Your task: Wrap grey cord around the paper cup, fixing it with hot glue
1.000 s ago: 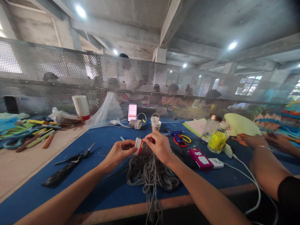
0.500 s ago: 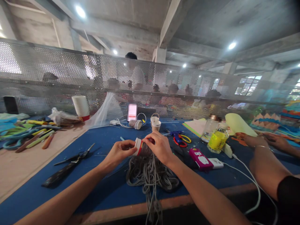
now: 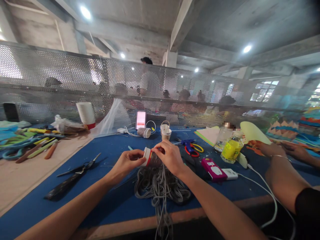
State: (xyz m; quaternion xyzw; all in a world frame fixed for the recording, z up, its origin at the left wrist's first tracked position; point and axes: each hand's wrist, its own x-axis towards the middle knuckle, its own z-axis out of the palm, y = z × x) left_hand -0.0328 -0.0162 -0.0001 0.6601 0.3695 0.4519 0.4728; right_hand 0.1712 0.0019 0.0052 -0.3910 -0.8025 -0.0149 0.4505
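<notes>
My left hand (image 3: 128, 161) grips the white rim of a paper cup (image 3: 147, 156), which lies tilted on its side. Grey cord is wound round the cup's body below a red band. Against the wrapped part, my right hand (image 3: 171, 158) is closed with thumb and fingertips pinched on the grey cord. A loose heap of this cord (image 3: 162, 188) lies under both hands and trails over the table's front edge. Just beyond my right hand stands a small white cup with a handle loop (image 3: 165, 130). Another cord-wrapped cup (image 3: 144, 133) lies on its side behind.
Black scissors (image 3: 75, 175) lie open at left, near several tools (image 3: 37, 143) and stacked paper cups (image 3: 86, 115). To the right are a blue tool (image 3: 187, 144), a purple box (image 3: 213, 170) with a white cable, and a yellow-labelled bottle (image 3: 232, 148). A co-worker's arm (image 3: 282, 173) reaches in there.
My hands, the cup and the cord look almost unchanged. Behind the mesh screen, a standing person has shifted slightly to the right.
</notes>
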